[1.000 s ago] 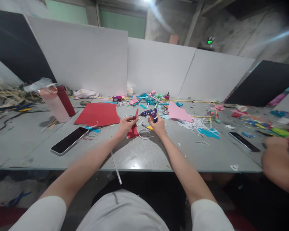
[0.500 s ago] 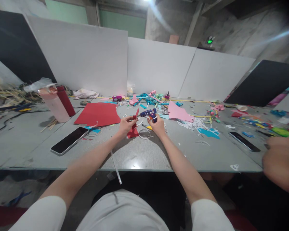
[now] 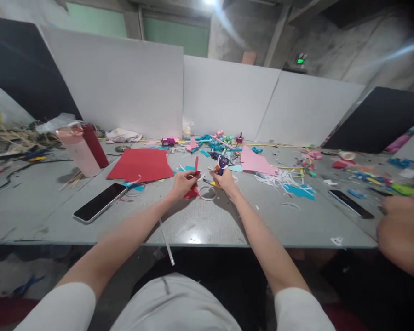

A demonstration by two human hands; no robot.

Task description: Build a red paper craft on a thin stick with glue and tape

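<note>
My left hand (image 3: 183, 183) is closed in a pinch on a narrow red paper strip (image 3: 196, 164), which stands upright out of the fingertips. Below those fingers lies another red paper piece (image 3: 192, 193). My right hand (image 3: 227, 178) is wrapped round the handle of a blue hot glue gun (image 3: 221, 159); its nozzle points away from me and to the left, apart from the strip. On the table between my wrists rests a white ring (image 3: 207, 193), with a yellow-handled tool (image 3: 212, 183) partly hidden behind the right hand.
Red paper (image 3: 141, 164) and a phone (image 3: 100, 202) lie to the left, near a pink bottle (image 3: 78, 151). Pink paper (image 3: 257, 161), white paper shreds (image 3: 284, 177) and a second phone (image 3: 351, 203) are to the right. Another person's arm (image 3: 400, 225) rests at the right edge.
The glue gun's nozzle has swung away from the red strip, and the gun has turned to point farther forward. My left hand keeps its pinch and has shifted slightly right.
</note>
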